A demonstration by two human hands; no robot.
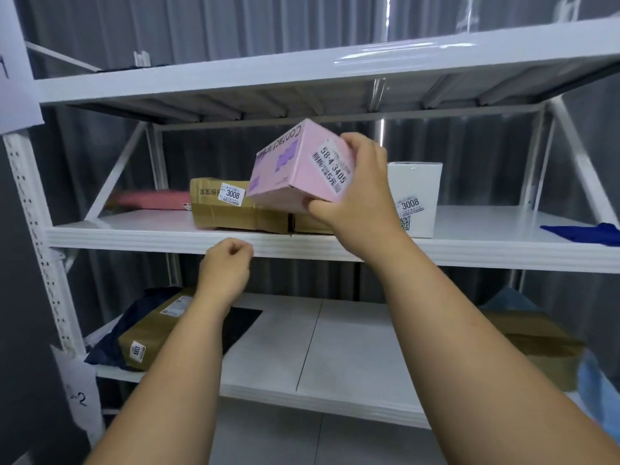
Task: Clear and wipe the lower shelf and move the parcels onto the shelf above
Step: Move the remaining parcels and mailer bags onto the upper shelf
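Head cam: the pink box (302,169) reads "Contact lenses" on one side, and its sticker says 58-4 3405. The right hand (355,182) grips it at the near end, fingers curled over the top, thumb underneath, tilted in the air above the upper shelf (235,238). Below it sits a brown box (235,209) tagged 3008, same number on the white box (416,199). The left hand (228,263) is a loose fist holding nothing, just under the shelf edge. A brown parcel (151,333) lies on the lower shelf (335,357).
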